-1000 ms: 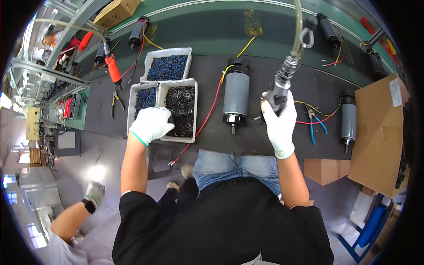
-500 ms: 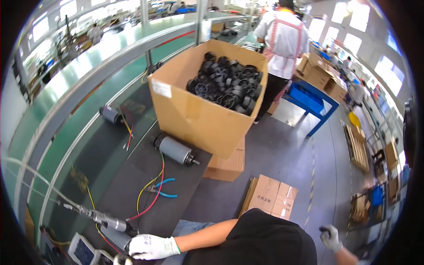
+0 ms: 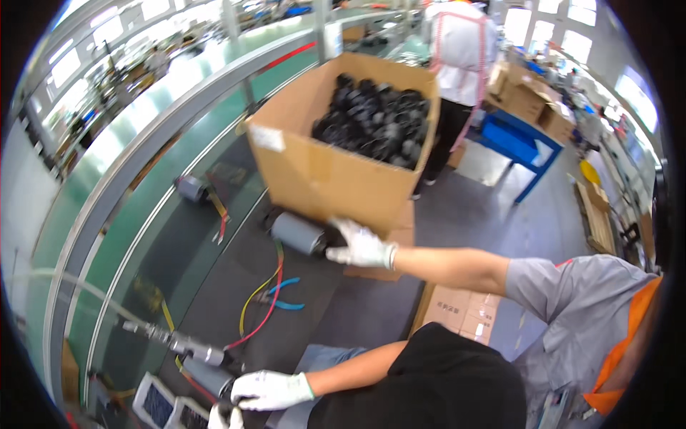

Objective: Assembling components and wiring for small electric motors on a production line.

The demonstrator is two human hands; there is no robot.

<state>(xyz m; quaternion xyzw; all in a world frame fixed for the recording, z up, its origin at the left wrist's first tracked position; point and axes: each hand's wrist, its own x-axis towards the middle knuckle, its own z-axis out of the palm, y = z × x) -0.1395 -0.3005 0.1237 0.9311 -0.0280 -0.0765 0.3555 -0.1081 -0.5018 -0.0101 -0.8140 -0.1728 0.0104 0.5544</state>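
A grey cylindrical motor [image 3: 207,373] lies near the lower left, with yellow and red wires beside it. My right hand [image 3: 270,391], in a white glove, is closed around the motor's dark end. My left hand [image 3: 225,417], also gloved, shows only partly at the lower edge, closed on a small black part beside that end. Just above the motor is a silver cylindrical tool [image 3: 200,350] on a hose. Farther up the bench, a co-worker's gloved hand [image 3: 361,247] touches the shaft end of a second grey motor [image 3: 296,234].
Blue-handled pliers [image 3: 289,306] lie on the dark bench [image 3: 214,300]. A large carton [image 3: 321,175] of black plastic parts stands behind the second motor. Another motor [image 3: 191,188] rests farther left. The co-worker's grey sleeve [image 3: 550,282] reaches in from the right.
The co-worker's hand has come from the lower right to the second motor. The view has shifted, so the bench sits farther right. My right hand stays at the near motor's end.
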